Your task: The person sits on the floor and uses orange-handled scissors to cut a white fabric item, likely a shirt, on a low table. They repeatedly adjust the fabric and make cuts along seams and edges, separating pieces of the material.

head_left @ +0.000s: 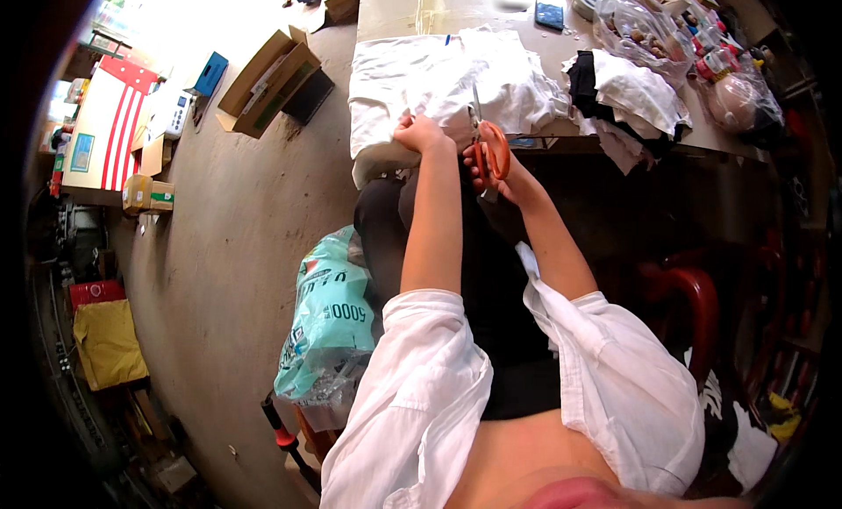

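Observation:
White cloth point(408, 75) lies spread over the near edge of the table and hangs down a little toward my lap. My left hand point(423, 135) is closed on the cloth's near edge, its fingers gripping the fabric. In my right hand point(504, 177) is a pair of scissors point(497, 151) with orange handles, its blades pointing away from me at the cloth. The blades look slightly apart against the white fabric; whether they are cutting into it cannot be told.
Right of the cloth lies a pile of black and white fabric point(627, 97), with clear plastic bags point(640, 35) of small items behind it. A phone point(549, 15) rests farther back. Beside my left leg stands a teal plastic bag point(329, 307). An open cardboard box point(270, 81) sits on the floor.

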